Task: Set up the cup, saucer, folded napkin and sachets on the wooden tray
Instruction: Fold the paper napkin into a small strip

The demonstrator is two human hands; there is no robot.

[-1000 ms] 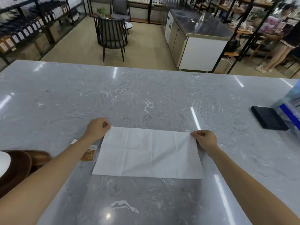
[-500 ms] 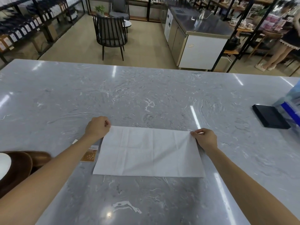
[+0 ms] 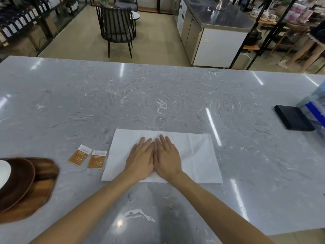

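Note:
A white napkin (image 3: 197, 155), folded into a wide rectangle, lies flat on the grey marble counter (image 3: 158, 99). My left hand (image 3: 141, 158) and my right hand (image 3: 167, 156) rest side by side on its middle, palms down, fingers straight and pointing away from me. Two brown-and-white sachets (image 3: 88, 156) lie just left of the napkin. At the far left edge sits the wooden tray (image 3: 40, 187) with a dark brown saucer (image 3: 19, 180) on it; a white piece (image 3: 4, 173) on the saucer is cut off by the frame. I cannot make out the cup.
A flat black box (image 3: 293, 119) lies at the counter's right, beside a clear bag with blue stripes (image 3: 314, 110). Beyond the counter stand a black chair (image 3: 117, 30), a steel-topped cabinet (image 3: 216, 32) and shelves. A person's legs (image 3: 306, 50) show at the far right.
Both hands let go of the napkin's far corners and came together, flat on its middle. The sachets, half hidden by my left arm before, now show fully.

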